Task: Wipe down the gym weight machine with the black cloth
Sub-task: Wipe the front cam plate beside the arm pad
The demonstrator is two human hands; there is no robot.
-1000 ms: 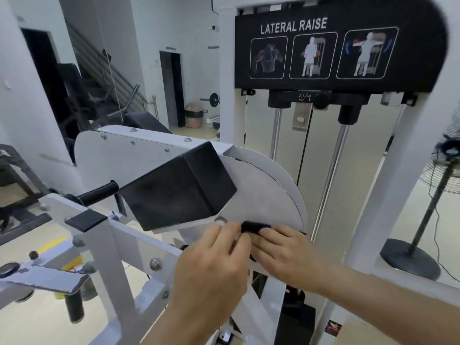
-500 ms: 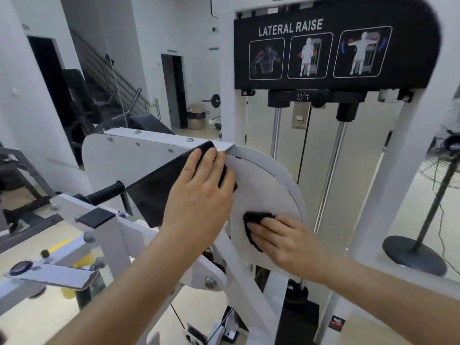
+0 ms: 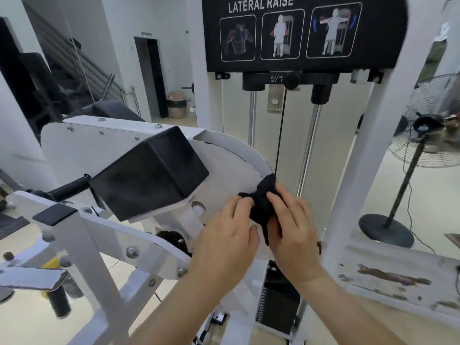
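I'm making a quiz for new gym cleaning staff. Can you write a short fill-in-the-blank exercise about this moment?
1. The cloth being held is ____ in colour.
2. The left hand and the right hand ____ hold the cloth.
3. The sign on the machine reads LATERAL ____.
4. The cloth lies against the rim of the white round ____.

Missing words: black; both; RAISE; plate

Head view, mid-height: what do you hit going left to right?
Black grip → black pad → left hand → black cloth → right hand → white upright → fan stand.
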